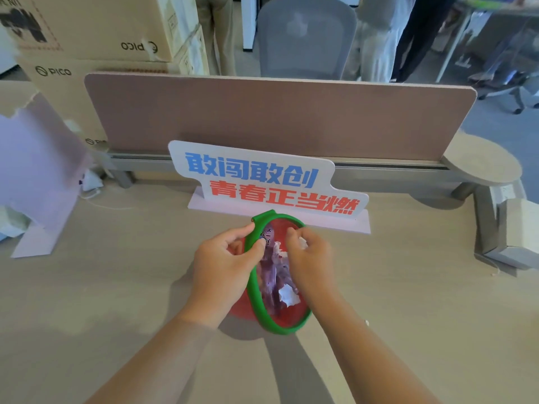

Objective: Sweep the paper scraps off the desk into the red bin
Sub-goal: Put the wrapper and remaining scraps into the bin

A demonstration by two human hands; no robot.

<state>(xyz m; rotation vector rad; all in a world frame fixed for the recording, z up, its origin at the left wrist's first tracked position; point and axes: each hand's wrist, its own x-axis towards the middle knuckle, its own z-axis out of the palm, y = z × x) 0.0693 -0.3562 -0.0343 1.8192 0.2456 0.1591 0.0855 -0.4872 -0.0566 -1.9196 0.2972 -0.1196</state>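
Note:
A red bin (287, 316) with a green rim (258, 295) is tilted towards me above the desk's middle. My left hand (224, 258) grips the rim on its left side, thumb over the top. My right hand (309, 258) hovers over the bin's mouth, fingers closed on a white paper scrap (303, 243). Inside the bin lie purple wrappers (274, 272) and a crumpled white scrap (288, 295). One tiny white scrap (367, 322) lies on the desk right of my right forearm.
A white sign (262, 182) with blue and red characters stands just behind the bin. A pink divider panel (277, 115) runs along the desk's back. A pale purple card stand (38, 176) is at left, a cardboard box (516, 231) at right. People and a chair (306, 36) are beyond.

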